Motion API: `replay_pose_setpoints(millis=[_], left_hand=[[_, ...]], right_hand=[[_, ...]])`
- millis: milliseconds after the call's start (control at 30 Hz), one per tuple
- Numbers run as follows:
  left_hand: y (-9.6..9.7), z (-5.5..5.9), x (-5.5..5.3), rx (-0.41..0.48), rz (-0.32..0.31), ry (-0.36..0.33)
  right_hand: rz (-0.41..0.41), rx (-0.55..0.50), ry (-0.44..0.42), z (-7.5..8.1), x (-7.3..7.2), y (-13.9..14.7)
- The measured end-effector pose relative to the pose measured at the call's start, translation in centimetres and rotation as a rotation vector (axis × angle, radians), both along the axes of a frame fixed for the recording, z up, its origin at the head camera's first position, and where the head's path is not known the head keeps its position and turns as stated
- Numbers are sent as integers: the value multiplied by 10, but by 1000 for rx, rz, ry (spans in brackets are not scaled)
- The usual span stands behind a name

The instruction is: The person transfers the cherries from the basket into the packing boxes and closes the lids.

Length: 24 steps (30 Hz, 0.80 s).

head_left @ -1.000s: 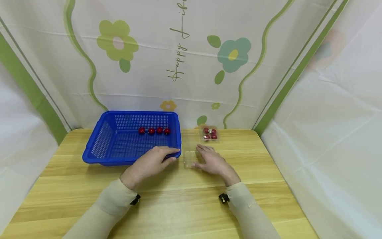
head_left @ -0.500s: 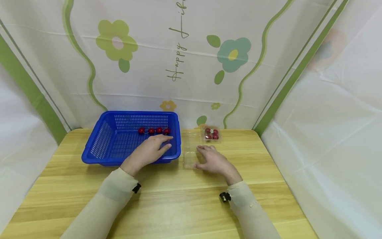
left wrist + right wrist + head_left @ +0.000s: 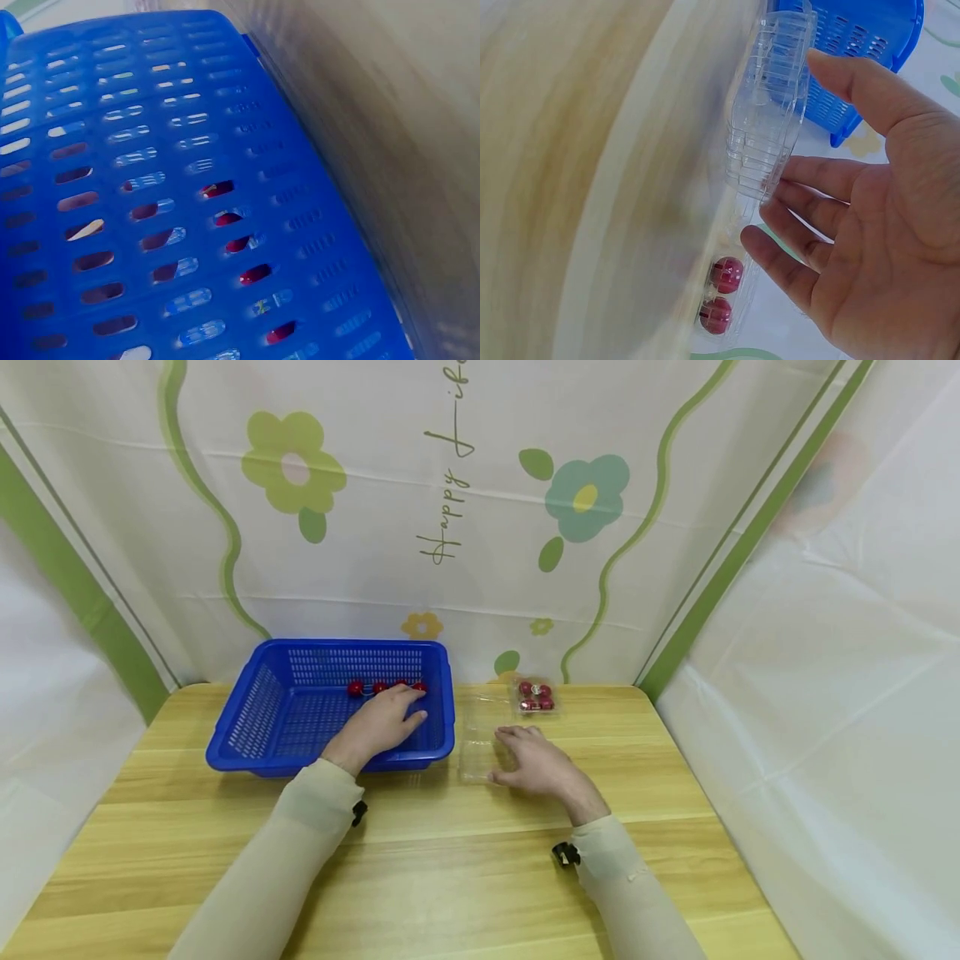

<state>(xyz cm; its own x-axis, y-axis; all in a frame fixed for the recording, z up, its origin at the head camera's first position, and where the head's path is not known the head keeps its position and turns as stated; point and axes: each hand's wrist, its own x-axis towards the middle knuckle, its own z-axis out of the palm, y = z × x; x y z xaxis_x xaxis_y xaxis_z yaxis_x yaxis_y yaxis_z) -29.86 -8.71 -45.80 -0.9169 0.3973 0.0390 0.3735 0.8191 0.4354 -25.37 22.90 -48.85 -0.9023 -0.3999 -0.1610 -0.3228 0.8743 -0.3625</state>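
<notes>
My left hand [image 3: 377, 722] reaches into the blue plastic basket [image 3: 330, 762], its fingertips right at red cherries [image 3: 356, 688] with thin stems. The hand covers part of the cherries, and its thumb stands apart from the fingers. In the left wrist view the basket wall [image 3: 169, 217] fills most of the picture, and red cherries [image 3: 255, 274] show through its slots. Beside a clear plastic box [image 3: 477, 760] my right hand [image 3: 536, 764] is spread loosely. In the right wrist view, its thumb and fingers are at the edge of this clear box [image 3: 769, 112].
A small clear pack [image 3: 536, 697] with several red cherries stands at the table's back edge, right of the clear box. The wooden table [image 3: 450, 877] is bordered by white patterned cloth [image 3: 480, 593] at the back and sides.
My left hand has moved from the basket's right rim in to the cherries. The small cherry pack has shifted slightly to the right. The right hand has barely moved.
</notes>
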Motion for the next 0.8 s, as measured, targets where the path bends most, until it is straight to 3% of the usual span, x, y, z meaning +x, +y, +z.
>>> replay_pose_setpoints(millis=[300, 333, 400, 500, 567, 633, 700, 800], left_hand=[[5, -6, -19, -65, -4, -52], [5, -10, -24, -68, -6, -61], [0, -34, -44, -58, -25, -40], [0, -48, -57, -72, -33, -29], [1, -46, -58, -83, -31, -46], [7, -26, -47, -108, -13, -98], [9, -25, -49, -114, -8, -114], [4, -52, -72, -115, -15, -114]], right_hand=[[0, 15, 6, -1, 0, 0], [0, 17, 6, -1, 0, 0], [-2, 17, 4, 0, 0, 0], [-4, 13, 2, 1, 1, -1], [-4, 13, 1, 2, 2, -2], [-3, 13, 2, 3, 2, -2], [-2, 14, 4, 3, 2, -2], [-2, 17, 5, 3, 3, -2]])
